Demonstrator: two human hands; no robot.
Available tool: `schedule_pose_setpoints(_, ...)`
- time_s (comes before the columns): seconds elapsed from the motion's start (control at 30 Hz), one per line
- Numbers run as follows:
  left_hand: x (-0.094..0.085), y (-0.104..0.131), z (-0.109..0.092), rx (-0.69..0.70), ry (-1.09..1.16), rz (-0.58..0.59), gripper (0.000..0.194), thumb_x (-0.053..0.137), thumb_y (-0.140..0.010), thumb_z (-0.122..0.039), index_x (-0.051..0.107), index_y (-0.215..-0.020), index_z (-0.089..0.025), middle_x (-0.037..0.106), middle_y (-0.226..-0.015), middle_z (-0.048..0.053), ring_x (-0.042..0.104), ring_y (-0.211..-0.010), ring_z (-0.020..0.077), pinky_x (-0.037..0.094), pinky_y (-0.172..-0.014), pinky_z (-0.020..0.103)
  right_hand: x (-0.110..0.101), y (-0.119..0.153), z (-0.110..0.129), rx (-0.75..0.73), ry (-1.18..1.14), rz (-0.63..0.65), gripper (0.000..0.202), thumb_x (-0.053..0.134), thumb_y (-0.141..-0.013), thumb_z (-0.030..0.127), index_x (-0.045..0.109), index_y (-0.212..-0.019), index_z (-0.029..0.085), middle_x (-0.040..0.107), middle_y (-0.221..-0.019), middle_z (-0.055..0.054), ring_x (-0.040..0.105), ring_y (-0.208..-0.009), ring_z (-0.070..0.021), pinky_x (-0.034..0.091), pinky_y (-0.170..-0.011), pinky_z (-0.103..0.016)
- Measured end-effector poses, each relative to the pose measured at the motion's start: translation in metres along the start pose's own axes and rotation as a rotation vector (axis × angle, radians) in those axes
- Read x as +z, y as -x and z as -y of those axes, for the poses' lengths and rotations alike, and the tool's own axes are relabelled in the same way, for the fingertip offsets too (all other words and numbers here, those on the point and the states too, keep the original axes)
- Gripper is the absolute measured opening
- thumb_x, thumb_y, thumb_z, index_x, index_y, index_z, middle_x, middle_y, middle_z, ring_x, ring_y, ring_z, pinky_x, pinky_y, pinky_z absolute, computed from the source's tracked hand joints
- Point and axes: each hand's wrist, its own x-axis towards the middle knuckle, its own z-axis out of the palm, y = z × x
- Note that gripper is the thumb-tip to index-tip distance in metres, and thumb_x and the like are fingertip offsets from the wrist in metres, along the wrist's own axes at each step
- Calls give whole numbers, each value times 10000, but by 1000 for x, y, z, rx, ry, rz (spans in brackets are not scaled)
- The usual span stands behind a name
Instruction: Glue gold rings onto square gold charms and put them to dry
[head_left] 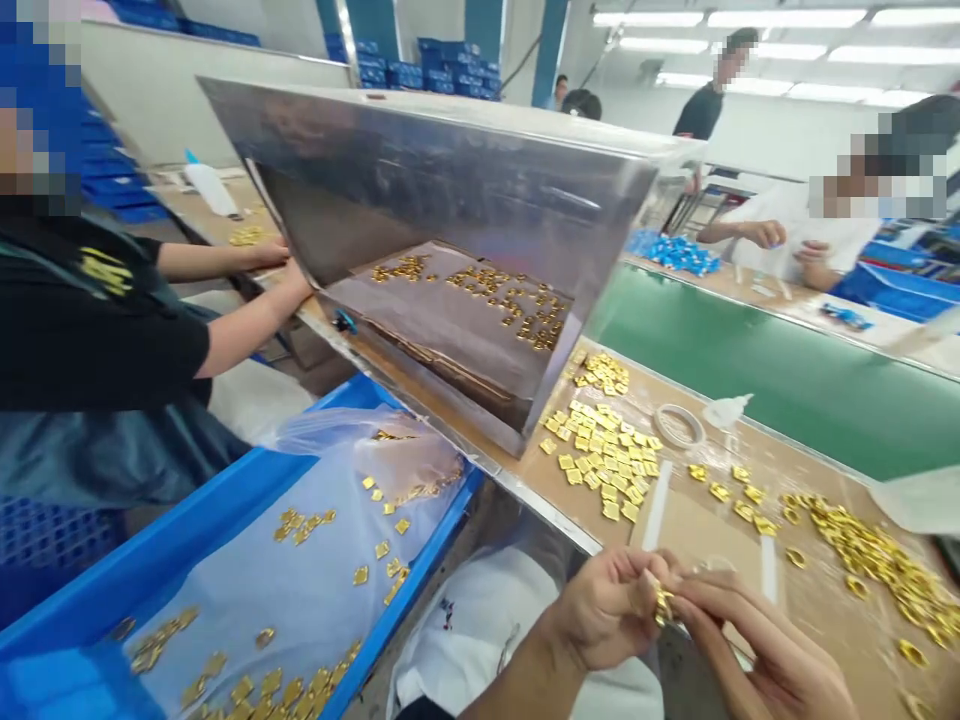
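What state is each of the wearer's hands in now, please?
Left hand: closed, holding a small gold piece.
Right hand: closed, pinching the same piece.

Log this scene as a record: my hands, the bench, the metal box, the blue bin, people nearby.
Left hand: pinches small gold piece, shape partly hidden
Right hand: fingers on the same piece
Bench: gold squares, gold rings, white roll, white bottle
Metal box: open-fronted, gold pieces inside
Blue bin: gold bits on plastic sheeting
People nearby: person in black, left; person in white across green surface

Factory workshop, green conveyor belt (780,355), stacked blue crates (454,68), strip lights (787,18), piled gold parts (866,553)
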Motion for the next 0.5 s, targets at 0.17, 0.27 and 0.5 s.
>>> schedule_pose_setpoints(0.17, 5, 2, -2, -11, -3, -25, 566, 1004, -535, -480, 580, -589, -109, 475, -789, -1, 432, -677, 72, 335, -649, 195, 3, -9, 15, 37, -81, -78, 132, 651, -988, 242, 764, -920, 244, 769, -832, -43, 749, -689, -178, 603, -641, -211)
schedule_pose_setpoints(0.27, 8, 2, -3, -5, -7, -39, 562, 985, -571, -498, 570, -581, -120, 480, -765, 0, 437, -684, 87, 377, -679, 201, 9, -11, 19, 88, -126, -147, 152, 659, -981, 234, 745, -856, 239, 740, -764, -30, 719, -646, -171, 590, -607, -224)
schedule_pose_setpoints(0.5, 12, 3, -8, -8, 53, -149, 436, 927, -705, -435, 614, -616, -144, 538, -762, 5, 534, -749, 135, 477, -781, 249, 24, -1, 18, 177, -185, -223, 115, 700, -948, 182, 748, -1033, 244, 791, -919, -50, 765, -821, -198, 633, -722, -275)
